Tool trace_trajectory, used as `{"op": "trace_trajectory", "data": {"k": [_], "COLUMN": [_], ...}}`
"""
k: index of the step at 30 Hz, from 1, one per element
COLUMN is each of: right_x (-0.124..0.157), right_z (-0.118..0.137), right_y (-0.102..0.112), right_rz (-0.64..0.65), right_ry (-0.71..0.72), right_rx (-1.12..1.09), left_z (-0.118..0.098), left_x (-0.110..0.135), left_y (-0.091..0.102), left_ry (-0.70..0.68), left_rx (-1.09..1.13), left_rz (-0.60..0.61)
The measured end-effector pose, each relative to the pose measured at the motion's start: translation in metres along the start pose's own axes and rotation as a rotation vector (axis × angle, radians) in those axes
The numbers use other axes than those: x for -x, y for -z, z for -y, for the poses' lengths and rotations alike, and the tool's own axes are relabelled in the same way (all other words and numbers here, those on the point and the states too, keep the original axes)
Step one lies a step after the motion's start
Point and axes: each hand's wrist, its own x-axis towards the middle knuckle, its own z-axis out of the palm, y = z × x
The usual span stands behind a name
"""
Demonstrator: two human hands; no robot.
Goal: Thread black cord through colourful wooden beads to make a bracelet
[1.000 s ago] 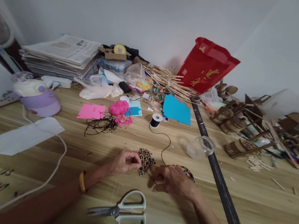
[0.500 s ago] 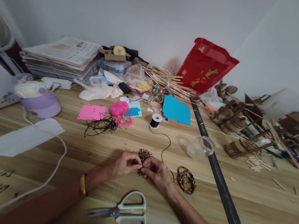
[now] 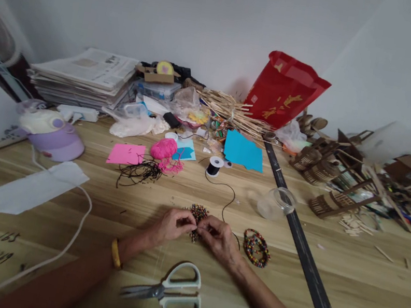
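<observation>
My left hand (image 3: 177, 224) and my right hand (image 3: 217, 236) meet fingertip to fingertip over a small pile of multicoloured beads (image 3: 199, 212). Both are closed in a pinch; what lies between the fingers is too small to make out. Faint thin lines, perhaps clear thread, show below my left wrist. To the right of my right hand lies a coil of strung beads (image 3: 256, 248). Scissors (image 3: 177, 296) with pale handles rest in front of me, blades pointing left. A spool of black cord (image 3: 214, 166) stands behind the beads, its loose end trailing toward my right hand.
A clear plastic jar (image 3: 276, 202) is at the right, near a dark strip (image 3: 302, 254) across the table. Pink yarn (image 3: 163, 149), black cord pieces (image 3: 141, 172) and a blue sheet (image 3: 244, 151) lie farther back. A white cable (image 3: 75, 237) crosses the left side.
My hands stay over the bead pile, still pinching. The fingertips of my right hand have shifted slightly to the right. Everything else lies as before.
</observation>
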Motion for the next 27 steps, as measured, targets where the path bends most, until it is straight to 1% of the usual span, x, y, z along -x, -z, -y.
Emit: {"op": "trace_trajectory", "data": {"k": [3, 7, 9, 11, 15, 19, 23, 27], "right_x": [0.0, 0.001, 0.002, 0.002, 0.002, 0.001, -0.001, -0.001], "right_z": [-0.001, -0.009, -0.014, -0.017, -0.017, -0.015, -0.016, -0.019], "right_y": [0.005, 0.007, 0.006, 0.003, -0.002, -0.003, -0.003, -0.004], "right_rz": [-0.025, -0.14, -0.178, -0.198, -0.196, -0.203, -0.225, -0.227], "right_ry": [0.037, 0.047, 0.032, 0.012, -0.007, 0.009, 0.0, -0.019], "right_rx": [0.061, 0.07, 0.049, 0.03, -0.001, -0.024, -0.041, -0.046], "left_z": [0.0, 0.001, 0.002, 0.003, 0.003, -0.003, -0.006, -0.001], "left_x": [-0.001, -0.002, -0.001, 0.0, 0.0, 0.0, -0.001, 0.0], "left_y": [0.0, 0.0, -0.001, -0.002, -0.004, -0.004, -0.005, -0.01], "left_ry": [0.008, -0.009, -0.059, -0.138, -0.295, -0.383, -0.399, -0.362], "left_rx": [-0.019, -0.088, -0.157, -0.246, -0.451, -0.605, -0.655, -0.675], "left_rz": [-0.01, -0.036, -0.039, -0.045, -0.055, -0.036, -0.035, -0.026]}}
